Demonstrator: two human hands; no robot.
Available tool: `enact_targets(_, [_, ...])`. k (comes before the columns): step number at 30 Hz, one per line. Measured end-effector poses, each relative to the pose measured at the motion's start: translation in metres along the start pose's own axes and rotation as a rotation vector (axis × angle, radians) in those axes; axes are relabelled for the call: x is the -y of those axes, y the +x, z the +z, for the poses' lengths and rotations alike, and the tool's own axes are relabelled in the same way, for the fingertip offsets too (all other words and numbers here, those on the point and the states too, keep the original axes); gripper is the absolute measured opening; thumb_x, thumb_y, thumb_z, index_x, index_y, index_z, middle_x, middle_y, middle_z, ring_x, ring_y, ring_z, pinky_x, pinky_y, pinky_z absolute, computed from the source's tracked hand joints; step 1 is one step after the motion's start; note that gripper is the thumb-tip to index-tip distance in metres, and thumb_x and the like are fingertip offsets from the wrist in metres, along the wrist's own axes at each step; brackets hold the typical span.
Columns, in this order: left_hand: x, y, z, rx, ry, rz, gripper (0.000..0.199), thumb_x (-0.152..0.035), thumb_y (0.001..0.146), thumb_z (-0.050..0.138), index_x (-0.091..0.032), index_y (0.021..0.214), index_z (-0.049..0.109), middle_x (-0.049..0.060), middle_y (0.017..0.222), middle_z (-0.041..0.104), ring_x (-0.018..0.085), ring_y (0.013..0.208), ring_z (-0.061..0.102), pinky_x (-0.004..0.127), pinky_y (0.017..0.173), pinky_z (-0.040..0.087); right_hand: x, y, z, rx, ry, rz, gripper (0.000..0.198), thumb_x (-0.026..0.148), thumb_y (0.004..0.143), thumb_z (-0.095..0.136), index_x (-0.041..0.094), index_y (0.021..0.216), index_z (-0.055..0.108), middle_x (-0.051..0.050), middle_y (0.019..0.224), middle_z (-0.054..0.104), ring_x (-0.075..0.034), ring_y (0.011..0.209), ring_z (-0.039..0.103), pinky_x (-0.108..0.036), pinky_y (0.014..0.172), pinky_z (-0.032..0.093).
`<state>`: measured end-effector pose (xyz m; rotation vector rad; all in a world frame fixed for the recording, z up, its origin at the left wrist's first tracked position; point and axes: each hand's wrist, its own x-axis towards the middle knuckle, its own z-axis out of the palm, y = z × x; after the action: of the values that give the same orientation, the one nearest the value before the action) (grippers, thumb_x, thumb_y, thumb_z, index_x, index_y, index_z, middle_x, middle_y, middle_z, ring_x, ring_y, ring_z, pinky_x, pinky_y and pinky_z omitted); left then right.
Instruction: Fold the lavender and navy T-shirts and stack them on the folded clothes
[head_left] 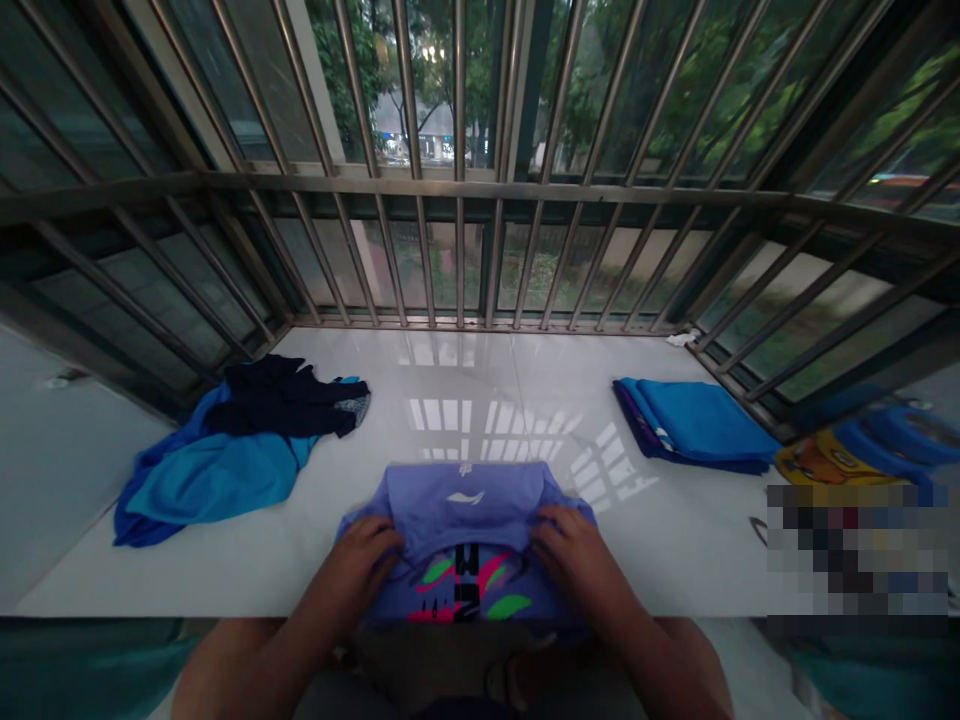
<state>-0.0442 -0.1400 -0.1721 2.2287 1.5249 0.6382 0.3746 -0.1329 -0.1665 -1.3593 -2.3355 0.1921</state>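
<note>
A purple T-shirt (472, 520) lies partly folded at the front edge of the white ledge, with a small white logo on the turned-over part and pink, green and black print below it. My left hand (369, 548) grips the left side of the fold, fingers curled into the cloth. On the opposite side my right hand (564, 540) holds the fold in the same way. Both thumbs are mostly hidden. The shirt's lower end reaches the ledge's front edge.
Crumpled blue and dark clothes (247, 440) lie in a heap at the left. Folded blue and navy clothes (697, 420) are stacked at the right, near a yellow and blue container (847, 455). Metal window bars (459, 250) stand behind the white ledge (480, 400).
</note>
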Motion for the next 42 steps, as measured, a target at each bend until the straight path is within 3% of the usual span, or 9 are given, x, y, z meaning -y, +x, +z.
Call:
enact_targets(3, [-0.006,-0.014,0.013,-0.15,0.149,0.028,0.037,-0.019,0.099,0.05,-0.026,0.122,0.079,0.012,0.13,0.078,0.031,0.122,0.074,0.048,0.106,0.063,0.015,-0.024,0.02,-0.042,-0.138,0.044,0.021,0.02,0.101,0.063,0.028,0.113,0.077,-0.009,0.132,0.075,-0.031,0.122,0.069,-0.05,0.104,0.058])
enact_targets(6, [-0.017,0.001,0.024,-0.193,0.227,0.029,0.041,-0.024,0.107,0.045,-0.023,0.139,0.071,0.013,0.148,0.071,0.03,0.139,0.067,0.053,0.12,0.055,0.033,-0.015,0.028,-0.107,-0.144,0.055,0.027,0.022,0.105,0.058,0.027,0.124,0.077,-0.011,0.139,0.074,-0.031,0.133,0.065,-0.053,0.115,0.052])
enact_targets(11, [-0.018,0.044,0.054,-0.024,0.375,0.016,0.063,-0.047,0.11,0.049,-0.016,0.164,0.051,0.017,0.172,0.049,0.037,0.16,0.046,0.063,0.129,0.043,0.046,0.03,0.039,0.142,-0.134,0.188,0.058,0.041,0.106,0.063,0.033,0.163,0.055,-0.009,0.177,0.043,-0.04,0.165,0.034,-0.067,0.132,0.027])
enact_targets(14, [-0.009,0.067,0.07,0.048,0.422,-0.001,0.069,-0.052,0.11,0.048,-0.016,0.168,0.045,0.016,0.177,0.04,0.037,0.165,0.037,0.064,0.133,0.035,0.035,0.053,0.047,0.273,-0.125,0.286,0.07,0.057,0.107,0.057,0.035,0.172,0.041,-0.007,0.184,0.025,-0.042,0.17,0.019,-0.071,0.135,0.014])
enact_targets(17, [-0.001,0.094,0.073,0.043,0.433,-0.01,0.069,-0.052,0.111,0.044,-0.017,0.171,0.041,0.015,0.179,0.037,0.035,0.167,0.032,0.062,0.136,0.027,0.017,0.071,0.05,0.298,-0.123,0.295,0.071,0.062,0.109,0.049,0.036,0.173,0.036,-0.005,0.185,0.02,-0.039,0.172,0.013,-0.067,0.136,0.008])
enact_targets(27, [0.015,0.21,0.054,0.13,0.378,-0.028,0.069,-0.051,0.111,0.04,-0.018,0.172,0.038,0.016,0.181,0.032,0.034,0.17,0.026,0.059,0.138,0.018,-0.041,0.162,0.045,0.323,-0.143,0.286,0.073,0.069,0.111,0.035,0.034,0.175,0.031,-0.005,0.186,0.018,-0.036,0.172,0.012,-0.064,0.136,0.008])
enact_targets(35, [0.019,0.256,0.052,0.149,0.383,-0.061,0.069,-0.052,0.111,0.041,-0.017,0.17,0.041,0.017,0.18,0.035,0.034,0.169,0.028,0.058,0.138,0.019,-0.065,0.203,0.045,0.337,-0.16,0.273,0.073,0.068,0.112,0.034,0.032,0.175,0.031,-0.007,0.186,0.019,-0.037,0.171,0.013,-0.064,0.135,0.008])
enact_targets(39, [0.023,0.273,0.044,0.131,0.388,-0.088,0.058,-0.044,0.114,0.039,-0.018,0.163,0.052,0.018,0.176,0.044,0.033,0.164,0.038,0.055,0.134,0.029,-0.074,0.215,0.035,0.311,-0.175,0.285,0.061,0.059,0.115,0.03,0.032,0.168,0.045,-0.008,0.181,0.036,-0.034,0.166,0.03,-0.061,0.133,0.02])
enact_targets(42, [0.036,0.291,0.027,0.11,0.416,-0.134,0.051,-0.03,0.111,0.044,-0.015,0.159,0.055,0.021,0.168,0.053,0.032,0.156,0.05,0.049,0.129,0.037,-0.091,0.228,0.02,0.258,-0.208,0.329,0.055,0.043,0.117,0.028,0.023,0.164,0.05,-0.015,0.172,0.048,-0.03,0.156,0.044,-0.051,0.131,0.03])
